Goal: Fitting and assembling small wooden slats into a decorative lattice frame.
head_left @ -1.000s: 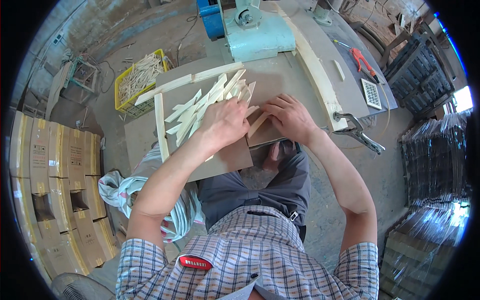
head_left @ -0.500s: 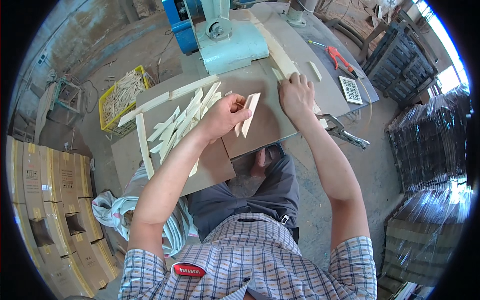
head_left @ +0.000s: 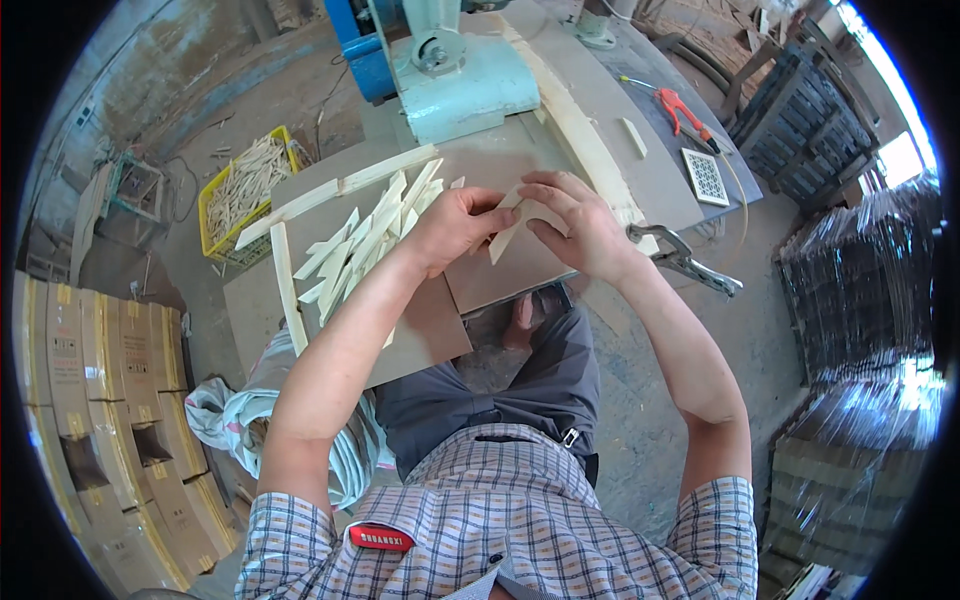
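The worktop (head_left: 620,140), a grey slab, carries a pale green machine (head_left: 470,80) at its far side; this machine serves as the landmark. Nearer the person than the machine lies a brown board (head_left: 400,330), sticking out over the lap. On the board, to the machine's near left, sits a loose heap of pale wooden slats (head_left: 370,240), edged by two longer strips. Left of the machine, on the floor, a yellow crate (head_left: 245,185) holds more slats. Right of the machine lie red-handled pliers (head_left: 685,110) and a locking clamp (head_left: 685,262).

Directly in front of the machine, the left hand (head_left: 455,228) and right hand (head_left: 575,222) meet on one small slat (head_left: 512,225), fingers of both closed on it, just above the board.

The risk, as I judge it: the heap lies loose near the left wrist, so a sweep of that forearm could scatter slats off the overhanging board; the thin slat could also slip or snap under uneven pinching.
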### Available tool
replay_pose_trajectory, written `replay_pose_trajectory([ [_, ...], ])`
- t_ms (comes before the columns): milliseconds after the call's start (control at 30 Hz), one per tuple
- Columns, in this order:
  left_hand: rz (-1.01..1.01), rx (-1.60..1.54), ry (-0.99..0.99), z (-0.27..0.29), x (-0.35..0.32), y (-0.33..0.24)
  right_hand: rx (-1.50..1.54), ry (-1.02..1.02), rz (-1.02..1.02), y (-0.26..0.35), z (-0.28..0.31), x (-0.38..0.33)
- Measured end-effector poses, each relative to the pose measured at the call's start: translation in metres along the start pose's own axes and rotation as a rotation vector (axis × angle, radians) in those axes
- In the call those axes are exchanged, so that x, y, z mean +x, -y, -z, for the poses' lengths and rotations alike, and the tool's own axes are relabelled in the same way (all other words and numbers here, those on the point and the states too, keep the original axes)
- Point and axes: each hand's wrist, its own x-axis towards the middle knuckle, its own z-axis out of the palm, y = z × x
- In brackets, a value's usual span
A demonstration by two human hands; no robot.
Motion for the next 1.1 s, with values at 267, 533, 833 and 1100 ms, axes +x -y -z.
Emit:
replay_pose_trajectory([
  [267, 0.002, 0.026, -0.124, -0.007, 0.003, 0.009, 0.015, -0.012, -0.297, 0.002, 0.0, -0.035],
  [533, -0.051, -0.216, -0.258, 0.005, 0.0, -0.008, -0.853, -0.044, -0.351, -0.03, -0.013, -0.029],
  [833, 0.015, -0.111, -0.222, 0.003, -0.001, -0.016, -0.868, -0.06, -0.37, -0.088, -0.037, 0.063],
  [1100, 0.089, 0.102, -0.216, 0.014, -0.004, -0.023, -0.076, -0.151, -0.002, -0.02, -0.013, 0.023],
])
